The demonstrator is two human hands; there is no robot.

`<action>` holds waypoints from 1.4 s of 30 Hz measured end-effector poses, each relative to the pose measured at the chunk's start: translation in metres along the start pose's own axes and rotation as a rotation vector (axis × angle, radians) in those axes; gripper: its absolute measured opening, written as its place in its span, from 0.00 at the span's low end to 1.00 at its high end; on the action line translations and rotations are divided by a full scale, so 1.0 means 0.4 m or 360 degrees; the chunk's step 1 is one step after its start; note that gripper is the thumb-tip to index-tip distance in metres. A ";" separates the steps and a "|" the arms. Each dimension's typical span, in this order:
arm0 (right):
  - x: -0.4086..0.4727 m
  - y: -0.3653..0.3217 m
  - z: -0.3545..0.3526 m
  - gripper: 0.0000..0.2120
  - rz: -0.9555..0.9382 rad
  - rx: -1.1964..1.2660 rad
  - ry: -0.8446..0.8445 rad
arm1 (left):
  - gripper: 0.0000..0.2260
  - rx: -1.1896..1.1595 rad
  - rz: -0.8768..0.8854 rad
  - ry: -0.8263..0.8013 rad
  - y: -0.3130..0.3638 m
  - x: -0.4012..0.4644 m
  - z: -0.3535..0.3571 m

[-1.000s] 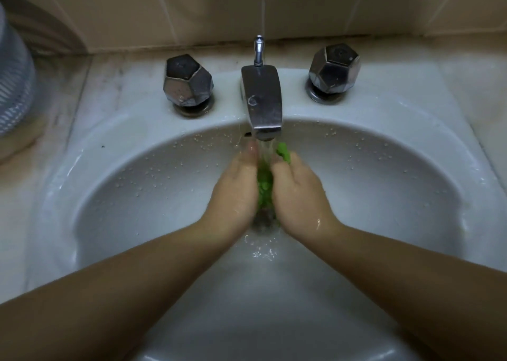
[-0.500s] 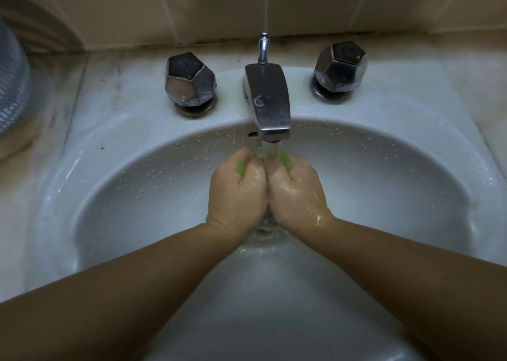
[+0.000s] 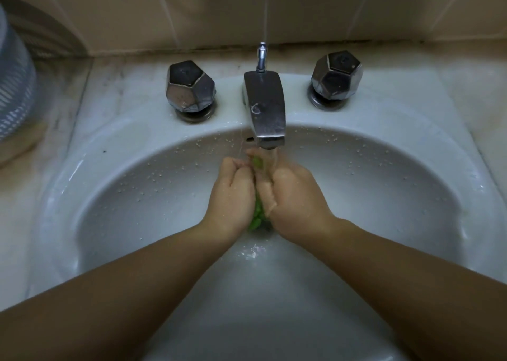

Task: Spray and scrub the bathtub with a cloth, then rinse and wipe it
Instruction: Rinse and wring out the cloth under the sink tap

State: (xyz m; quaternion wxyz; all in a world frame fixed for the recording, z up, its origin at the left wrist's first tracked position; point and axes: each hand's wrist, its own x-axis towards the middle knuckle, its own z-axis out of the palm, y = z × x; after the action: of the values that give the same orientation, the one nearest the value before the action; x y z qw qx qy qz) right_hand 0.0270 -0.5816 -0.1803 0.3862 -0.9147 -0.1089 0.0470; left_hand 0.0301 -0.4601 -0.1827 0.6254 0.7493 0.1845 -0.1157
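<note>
cloth (image 3: 258, 215) squeezed btwn both hands under tap (image 3: 265, 110)
l hand (image 3: 233, 193) & r hand (image 3: 293, 196) pressed together, clamped on it; long axis runs away from wrists

cloth (image 3: 258, 218): mostly hidden between hands | basket (image 3: 13, 86): cut off left

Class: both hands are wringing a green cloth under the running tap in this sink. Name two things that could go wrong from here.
1. Water from the spout strikes the left hand, right hand and green cloth, so it may splash over the sink rim.
2. The wet cloth could slip from their grip and cover the drain beneath.
</note>
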 end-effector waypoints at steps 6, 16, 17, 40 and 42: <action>0.011 -0.015 -0.017 0.16 0.0032 -0.0052 0.0090 | 0.08 0.0127 0.0225 -0.0041 -0.008 -0.012 -0.020; 0.043 0.024 -0.224 0.15 -0.0071 -0.0387 0.0362 | 0.05 0.0445 0.0277 -0.0361 0.049 -0.069 -0.105; 0.066 0.022 -0.251 0.13 -0.0182 -0.0610 0.0463 | 0.05 0.0430 0.0276 -0.0368 0.057 -0.076 -0.108; 0.182 -0.063 -0.350 0.20 0.0269 -0.0934 0.0165 | 0.05 0.0164 0.0133 -0.0360 0.116 -0.185 -0.123; 0.086 -0.083 -0.345 0.20 -0.0249 -0.0736 0.0469 | 0.06 0.0112 0.0044 -0.0400 0.124 -0.193 -0.138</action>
State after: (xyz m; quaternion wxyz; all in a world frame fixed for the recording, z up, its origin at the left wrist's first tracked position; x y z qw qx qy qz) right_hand 0.0784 -0.6471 -0.0605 0.1815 -0.9643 -0.1296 -0.1425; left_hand -0.0221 -0.4238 -0.0965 0.6185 0.7528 0.0902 -0.2064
